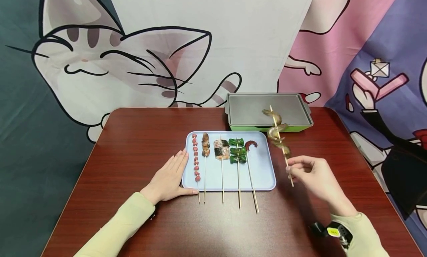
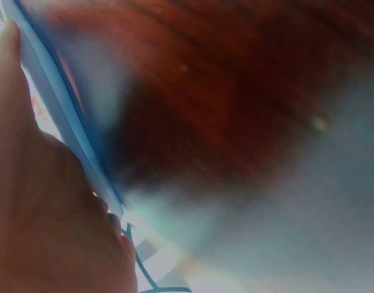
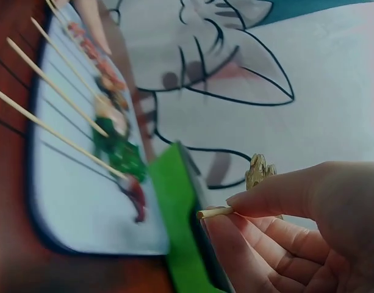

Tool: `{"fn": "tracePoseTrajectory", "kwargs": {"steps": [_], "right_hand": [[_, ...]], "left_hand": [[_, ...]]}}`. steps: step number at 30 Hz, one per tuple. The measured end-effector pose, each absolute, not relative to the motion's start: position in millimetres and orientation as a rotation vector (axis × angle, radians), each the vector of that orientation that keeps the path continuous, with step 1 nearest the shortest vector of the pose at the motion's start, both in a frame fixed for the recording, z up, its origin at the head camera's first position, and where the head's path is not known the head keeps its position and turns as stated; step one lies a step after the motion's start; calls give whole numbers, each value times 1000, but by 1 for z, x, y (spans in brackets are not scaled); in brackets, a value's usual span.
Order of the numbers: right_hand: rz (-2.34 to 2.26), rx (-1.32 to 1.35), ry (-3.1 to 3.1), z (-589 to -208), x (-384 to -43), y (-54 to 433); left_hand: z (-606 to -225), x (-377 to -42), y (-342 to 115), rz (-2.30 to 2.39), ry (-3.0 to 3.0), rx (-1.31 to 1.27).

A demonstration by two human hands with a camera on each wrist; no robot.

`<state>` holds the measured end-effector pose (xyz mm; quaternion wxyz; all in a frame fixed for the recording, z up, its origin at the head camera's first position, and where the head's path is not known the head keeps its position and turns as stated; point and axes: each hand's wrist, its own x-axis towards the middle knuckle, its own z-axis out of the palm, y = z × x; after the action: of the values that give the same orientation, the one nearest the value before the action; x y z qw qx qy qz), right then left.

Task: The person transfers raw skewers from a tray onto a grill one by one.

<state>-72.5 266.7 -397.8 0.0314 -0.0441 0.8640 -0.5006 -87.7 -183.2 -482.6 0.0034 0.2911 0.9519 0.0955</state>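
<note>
My right hand (image 1: pixel 311 175) pinches the bare stick of a shrimp skewer (image 1: pixel 276 133) between thumb and fingers, and its upper part overlaps the grill pan in the head view. The stick's cut end (image 3: pixel 205 213) pokes out past the thumb in the right wrist view. My left hand (image 1: pixel 168 179) rests with straight fingers along the left edge of a pale blue tray (image 1: pixel 263 179). Side by side on that tray lie a skewer of small red pieces (image 1: pixel 195 159), brown chunks (image 1: pixel 205 145), dark-skinned fish pieces (image 1: pixel 221 149), green pepper rolls (image 1: pixel 237 151) and a curled reddish tentacle (image 1: pixel 251 144).
A grey rectangular grill pan (image 1: pixel 247 107) with a green base (image 1: pixel 240 128) stands at the table's back edge, behind the tray. The skewers' bare sticks reach over the tray's front rim. Cartoon-cat fabric (image 1: pixel 260 38) hangs behind the brown table (image 1: pixel 140 138).
</note>
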Motion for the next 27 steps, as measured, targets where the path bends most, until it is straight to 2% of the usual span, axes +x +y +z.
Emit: {"fn": "tracePoseTrajectory", "kwargs": {"steps": [12,20,27], "right_hand": [[-1521,-35,2793,-375,-138,308],[-1461,99,2750,-383,-182,331],[-1250,134,2755,-394,-201,341]], "left_hand": [[-480,-87,-182,260,2975,884],[-483,-88,-183,297,2982,903],[-480,-87,-183,290,2975,892]]}}
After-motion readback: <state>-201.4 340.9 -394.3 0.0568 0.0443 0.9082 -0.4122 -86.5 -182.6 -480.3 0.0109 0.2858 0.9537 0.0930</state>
